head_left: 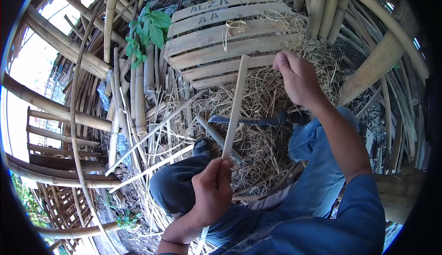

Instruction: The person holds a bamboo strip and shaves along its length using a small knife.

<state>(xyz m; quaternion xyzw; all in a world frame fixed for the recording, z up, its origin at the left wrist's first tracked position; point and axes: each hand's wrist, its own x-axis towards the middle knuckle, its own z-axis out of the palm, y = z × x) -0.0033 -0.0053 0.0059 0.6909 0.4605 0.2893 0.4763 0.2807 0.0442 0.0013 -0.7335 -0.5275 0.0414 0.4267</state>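
A long, pale bamboo strip [237,103] rises at a slant from my left hand [212,190], which is closed around its lower part. Its upper end stands free in front of the wooden crate. Up and to the right, my right hand [295,77] is closed, apart from the strip; whatever it may hold is hidden by the fingers. Behind the strip, a knife [223,119] with a dark blade and dark handle lies across the shavings, its handle toward my right knee. A thicker bamboo stick [218,137] slants beneath the knife.
A slatted wooden crate [221,36] stands ahead with a curled shaving on it. Heaped bamboo shavings [271,156] cover the ground between my legs. Bamboo poles [69,105] frame the left side, and a thick pole [375,66] slants at right. Green leaves [149,29] grow beside the crate.
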